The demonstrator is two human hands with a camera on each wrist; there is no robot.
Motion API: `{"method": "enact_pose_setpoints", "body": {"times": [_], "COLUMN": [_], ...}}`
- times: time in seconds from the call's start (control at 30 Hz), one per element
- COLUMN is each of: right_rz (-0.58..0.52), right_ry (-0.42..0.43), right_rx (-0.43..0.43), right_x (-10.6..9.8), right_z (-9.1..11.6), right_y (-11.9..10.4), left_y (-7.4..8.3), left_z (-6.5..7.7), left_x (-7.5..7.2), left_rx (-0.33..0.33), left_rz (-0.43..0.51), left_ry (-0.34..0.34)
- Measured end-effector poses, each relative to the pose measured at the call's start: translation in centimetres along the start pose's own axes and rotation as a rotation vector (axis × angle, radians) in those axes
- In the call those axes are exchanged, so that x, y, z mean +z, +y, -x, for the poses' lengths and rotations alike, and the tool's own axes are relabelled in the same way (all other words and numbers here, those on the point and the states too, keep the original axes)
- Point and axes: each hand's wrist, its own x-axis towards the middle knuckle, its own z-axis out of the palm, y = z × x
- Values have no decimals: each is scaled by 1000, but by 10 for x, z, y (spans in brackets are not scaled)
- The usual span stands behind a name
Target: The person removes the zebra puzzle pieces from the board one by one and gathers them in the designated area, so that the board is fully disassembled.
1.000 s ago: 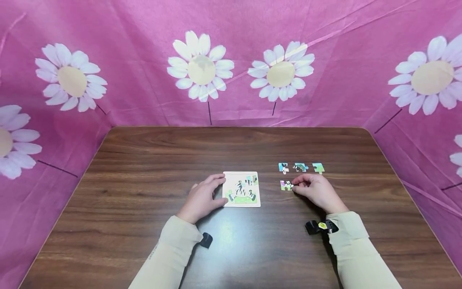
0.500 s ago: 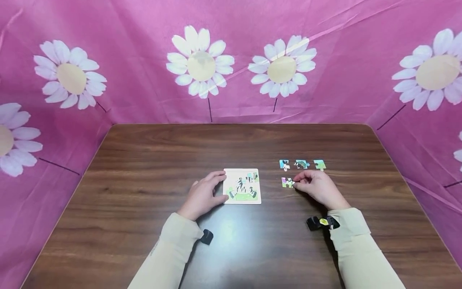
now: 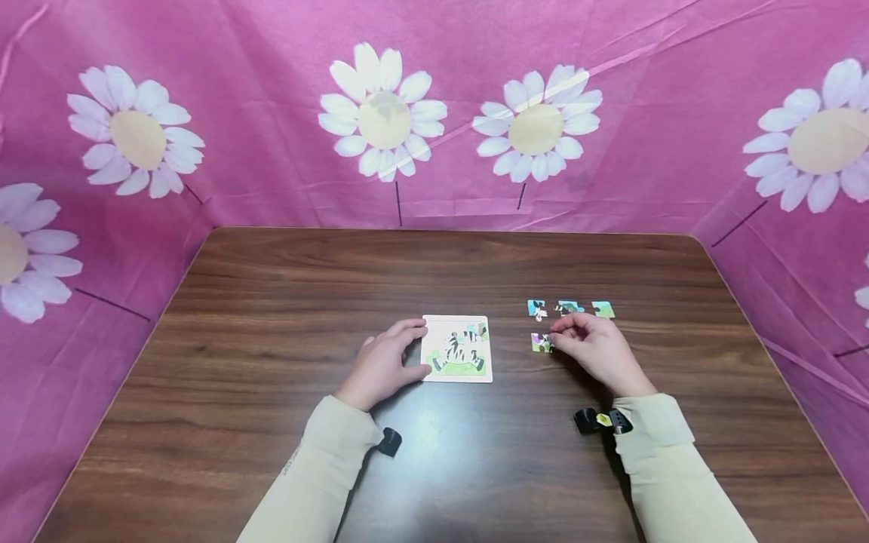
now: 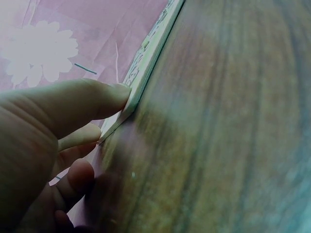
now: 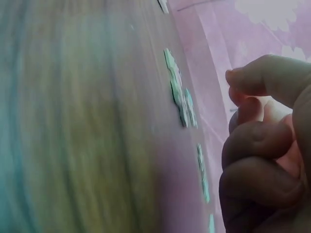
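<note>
Head view: right hand [image 3: 597,353], fingers curled, has lifted off the pink-and-green jigsaw piece [image 3: 539,343], leaving it loose beneath; left hand's [image 3: 382,366] fingers spread.

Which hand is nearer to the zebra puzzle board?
Left: the left hand touches the puzzle board at its left edge; the right hand is apart, to its right.

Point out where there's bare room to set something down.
Bare table: left of the left hand, beyond the puzzle board, and between the sleeves. Crowded: right of the board, where three loose pieces lie beyond the right hand, a fourth beside it.
</note>
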Motion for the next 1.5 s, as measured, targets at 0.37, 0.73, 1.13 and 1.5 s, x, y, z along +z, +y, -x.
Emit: {"method": "enact_pose_setpoints", "body": {"times": [0.37, 0.73, 1.13, 1.5], "right_rz": [-37, -66, -59, 74], "right_ry": [-54, -98, -197, -283], "right_rx": [-56, -94, -117, -103], "right_x": [27, 50, 75, 89], "right_z": [-6, -10, -14, -16], "right_y": [-29, -54, -70, -88], "left_y": [0, 0, 3, 3], "left_z": [0, 1, 1, 2], "left_x": [-1, 0, -1, -2], "left_rx": [-2, -4, 1, 7], "left_rz": [8, 21, 34, 34], "left_ry": [0, 6, -1, -1]}}
